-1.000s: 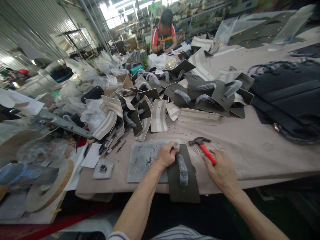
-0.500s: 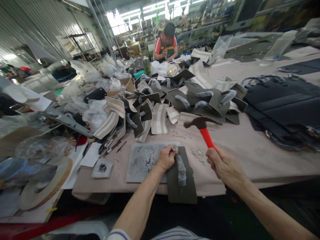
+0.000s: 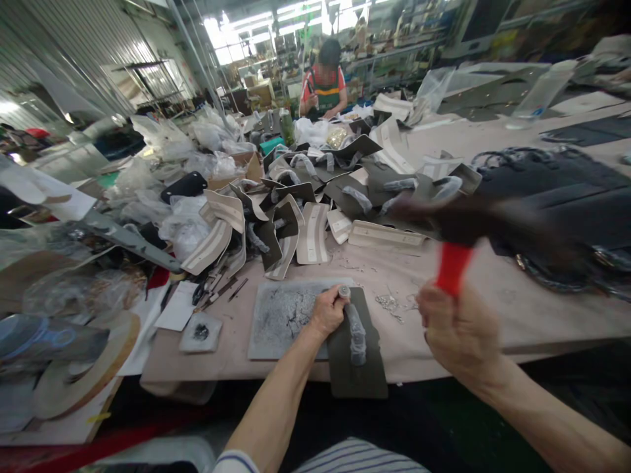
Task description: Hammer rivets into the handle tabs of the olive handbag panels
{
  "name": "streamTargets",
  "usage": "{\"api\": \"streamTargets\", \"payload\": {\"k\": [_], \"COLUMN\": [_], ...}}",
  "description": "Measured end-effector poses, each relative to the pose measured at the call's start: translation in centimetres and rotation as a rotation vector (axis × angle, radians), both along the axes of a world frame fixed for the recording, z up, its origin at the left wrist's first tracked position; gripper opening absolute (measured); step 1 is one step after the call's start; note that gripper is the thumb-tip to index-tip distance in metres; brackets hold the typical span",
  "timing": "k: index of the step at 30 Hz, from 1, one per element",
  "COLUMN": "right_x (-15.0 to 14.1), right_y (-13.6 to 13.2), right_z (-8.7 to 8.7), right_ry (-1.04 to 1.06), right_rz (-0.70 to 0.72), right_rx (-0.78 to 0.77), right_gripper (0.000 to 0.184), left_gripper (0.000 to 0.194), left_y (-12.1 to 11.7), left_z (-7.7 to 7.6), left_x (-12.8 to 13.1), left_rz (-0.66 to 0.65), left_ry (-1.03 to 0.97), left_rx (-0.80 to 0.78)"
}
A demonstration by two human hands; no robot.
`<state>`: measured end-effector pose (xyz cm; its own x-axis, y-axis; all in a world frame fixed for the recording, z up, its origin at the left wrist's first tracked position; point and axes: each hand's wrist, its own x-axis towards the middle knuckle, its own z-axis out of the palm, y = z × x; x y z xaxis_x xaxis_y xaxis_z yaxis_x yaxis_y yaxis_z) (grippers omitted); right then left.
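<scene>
My left hand (image 3: 329,310) is closed round a short metal punch (image 3: 344,291), held upright on a dark olive panel (image 3: 362,378). A handle wrapped in clear plastic (image 3: 357,335) is fixed to that panel. The panel lies partly over a grey, scratched slab (image 3: 280,318) and hangs past the table's front edge. Raised to the right, my right hand (image 3: 461,332) grips the red handle of a claw hammer (image 3: 453,266), whose dark head is blurred by motion. Small metal rivets (image 3: 389,303) lie scattered between my hands; their exact kind is hard to make out.
Behind the slab is a heap of curved panels with wrapped handles (image 3: 313,233). Black bags (image 3: 557,203) lie at the right. Tools (image 3: 217,289), a paper card (image 3: 176,305) and a tape roll (image 3: 89,368) are at the left. A co-worker (image 3: 323,85) sits across the table.
My right hand has lifted the hammer up and closer to the camera, swinging it to the right. My left hand, the punch and the panel stay in place.
</scene>
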<state>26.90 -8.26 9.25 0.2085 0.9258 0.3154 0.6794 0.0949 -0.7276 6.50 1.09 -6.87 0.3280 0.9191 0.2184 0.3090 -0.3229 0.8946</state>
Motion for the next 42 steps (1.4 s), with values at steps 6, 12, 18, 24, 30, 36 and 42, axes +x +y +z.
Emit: {"api": "streamTargets", "payload": {"k": [6,12,18,24,30,36,42], "right_x": [2.2,4.0,-0.6,-4.9,-4.7,-6.8,-11.1], "right_y": [0.4,1.3,1.9,2.7,2.6,1.1,-7.4], "right_z": [-6.5,-11.4,-13.6,-15.2,-13.3,-10.9,-8.0], "right_ry": [-0.392,-0.397,-0.153,0.148,0.554,1.297,1.066], "right_rz": [0.291,0.076,0.076,0.015,0.014,-0.327,0.451], "right_rx": [-0.515,-0.664,-0.449,-0.62,-0.498,-0.337,-1.083], "right_gripper": [0.034,0.035,0.039,0.022,0.024,0.041,0.052], "left_gripper": [0.012,0.015,0.015,0.009,0.026,0.024,0.021], "left_y": [0.0,0.0,-0.1,0.3,1.9,1.6,0.7], "left_z": [-0.2,0.1,0.2,0.1,1.3,7.0,5.7], "left_x": [0.1,0.0,-0.2,0.3,0.1,-3.1,-4.0], "left_rz": [0.014,-0.006,-0.005,0.116,0.523,0.512,0.39], "left_ry": [0.001,-0.057,-0.073,-0.203,-0.701,-0.707,-0.54], "left_rx": [0.0,0.003,-0.015,-0.126,-0.365,-0.095,-0.13]}}
